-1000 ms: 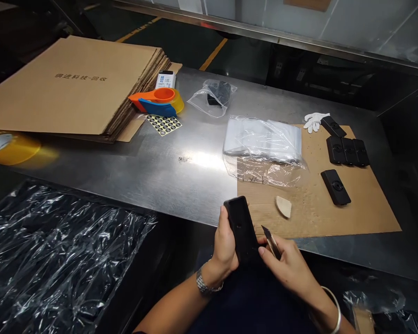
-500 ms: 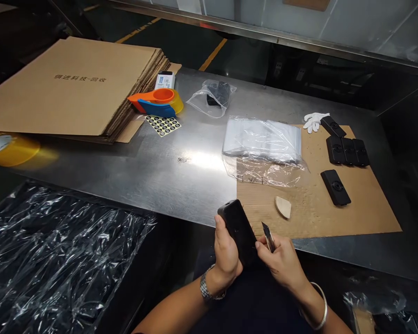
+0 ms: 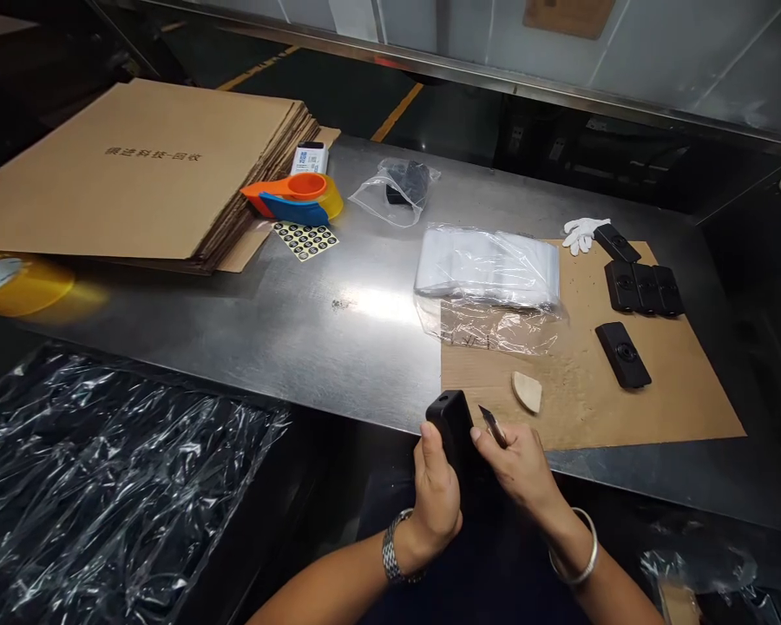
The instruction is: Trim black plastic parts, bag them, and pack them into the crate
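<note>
A big stack of cardboard (image 3: pixel 136 165) lies far left on the table (image 3: pixel 312 338). The left hand (image 3: pixel 437 499) is wrapped tight around a black box (image 3: pixel 452 425) at the table's near edge. Just beside it, the right hand (image 3: pixel 521 469) pinches a small knife (image 3: pixel 493 426), and more black parts (image 3: pixel 644 288) lie far right.

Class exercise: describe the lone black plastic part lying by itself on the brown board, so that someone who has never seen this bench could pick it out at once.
Start at the steel table and find the brown board on its right end. Near the board's far edge three black parts lie side by side. The lone black part lies closer to the person, apart from that row, angled, its round centre facing up.
</note>
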Tool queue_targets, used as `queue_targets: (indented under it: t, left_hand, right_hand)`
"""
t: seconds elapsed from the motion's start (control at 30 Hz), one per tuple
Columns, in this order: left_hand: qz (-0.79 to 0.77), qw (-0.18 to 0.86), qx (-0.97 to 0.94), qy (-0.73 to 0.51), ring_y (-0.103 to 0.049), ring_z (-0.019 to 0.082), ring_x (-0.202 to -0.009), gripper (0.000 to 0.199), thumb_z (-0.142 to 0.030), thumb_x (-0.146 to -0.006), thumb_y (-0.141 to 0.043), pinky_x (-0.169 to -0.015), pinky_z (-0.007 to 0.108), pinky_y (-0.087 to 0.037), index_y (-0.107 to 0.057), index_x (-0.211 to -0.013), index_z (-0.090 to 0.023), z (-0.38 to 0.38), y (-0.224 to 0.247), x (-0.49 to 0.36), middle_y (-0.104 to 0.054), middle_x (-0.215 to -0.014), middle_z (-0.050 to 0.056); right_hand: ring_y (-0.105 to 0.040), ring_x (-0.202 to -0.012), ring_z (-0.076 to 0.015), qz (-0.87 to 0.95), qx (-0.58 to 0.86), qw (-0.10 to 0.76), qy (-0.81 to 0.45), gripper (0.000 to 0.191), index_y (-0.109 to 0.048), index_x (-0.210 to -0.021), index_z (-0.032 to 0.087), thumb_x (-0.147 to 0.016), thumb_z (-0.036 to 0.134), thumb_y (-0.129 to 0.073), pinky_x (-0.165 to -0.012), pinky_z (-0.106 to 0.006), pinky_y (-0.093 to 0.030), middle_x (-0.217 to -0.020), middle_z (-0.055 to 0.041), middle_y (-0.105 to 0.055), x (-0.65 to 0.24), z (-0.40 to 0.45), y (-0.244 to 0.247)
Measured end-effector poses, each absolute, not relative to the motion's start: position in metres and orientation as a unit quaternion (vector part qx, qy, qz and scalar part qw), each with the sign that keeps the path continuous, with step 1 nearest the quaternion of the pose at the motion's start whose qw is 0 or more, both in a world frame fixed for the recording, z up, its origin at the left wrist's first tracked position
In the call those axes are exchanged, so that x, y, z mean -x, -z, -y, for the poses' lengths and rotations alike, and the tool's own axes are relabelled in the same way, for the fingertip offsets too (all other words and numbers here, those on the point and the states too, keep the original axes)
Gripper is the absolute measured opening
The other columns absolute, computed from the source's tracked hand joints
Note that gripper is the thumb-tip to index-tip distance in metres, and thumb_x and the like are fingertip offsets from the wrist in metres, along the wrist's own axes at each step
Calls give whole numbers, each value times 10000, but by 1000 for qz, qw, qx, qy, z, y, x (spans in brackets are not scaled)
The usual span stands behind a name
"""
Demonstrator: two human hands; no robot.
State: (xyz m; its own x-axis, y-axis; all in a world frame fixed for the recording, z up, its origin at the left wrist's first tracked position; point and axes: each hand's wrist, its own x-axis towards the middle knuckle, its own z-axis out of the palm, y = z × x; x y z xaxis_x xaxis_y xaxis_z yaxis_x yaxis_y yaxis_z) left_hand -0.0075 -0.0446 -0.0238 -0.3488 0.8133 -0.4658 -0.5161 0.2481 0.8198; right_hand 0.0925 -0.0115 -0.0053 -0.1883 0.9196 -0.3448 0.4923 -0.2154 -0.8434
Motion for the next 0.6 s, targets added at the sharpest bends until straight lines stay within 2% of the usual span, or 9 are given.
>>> queue_targets:
  t: [0.1,0.23,0.4,0.6]
  left_hand:
    - [-566,539,-192,-594,-493,241,-1165,567,-567,-846,-353,-1015,353,-354,-613,-1079,-121,52,35,7,-618,-1141,119]
    - [-586,501,-255,-583,-487,204,-1173,485,-515,-872,-350,-1020,305,-343,-609,-1089,-167,58,45,7,-621,-1142,87]
    - [-573,481,-323,-580,-462,213,-1196,480,-481,-899,-296,-1033,332,-327,-571,-1158,-186,57,40,9,-596,-1178,94]
    - [-538,492,-365,-579,-480,236,-1170,521,-542,-858,-353,-1037,353,-311,-574,-1171,-189,53,32,9,-572,-1211,105]
  right_hand:
    - [-175,-463,-61,584,597,217,-505,456,-207,-492,210,-787,460,-448,-438,-236,-128,-498,57,-180,-93,7,7]
    - [-226,-478,-69,580,602,239,-493,434,-301,-489,195,-780,475,-460,-451,-230,-169,-501,53,-232,-91,4,7]
    - [-226,-498,-73,566,600,256,-504,457,-296,-512,195,-780,528,-458,-464,-232,-176,-524,48,-234,-88,2,9]
    - [-203,-487,-70,575,587,250,-512,515,-257,-497,199,-800,590,-401,-462,-233,-164,-514,46,-213,-90,-1,16]
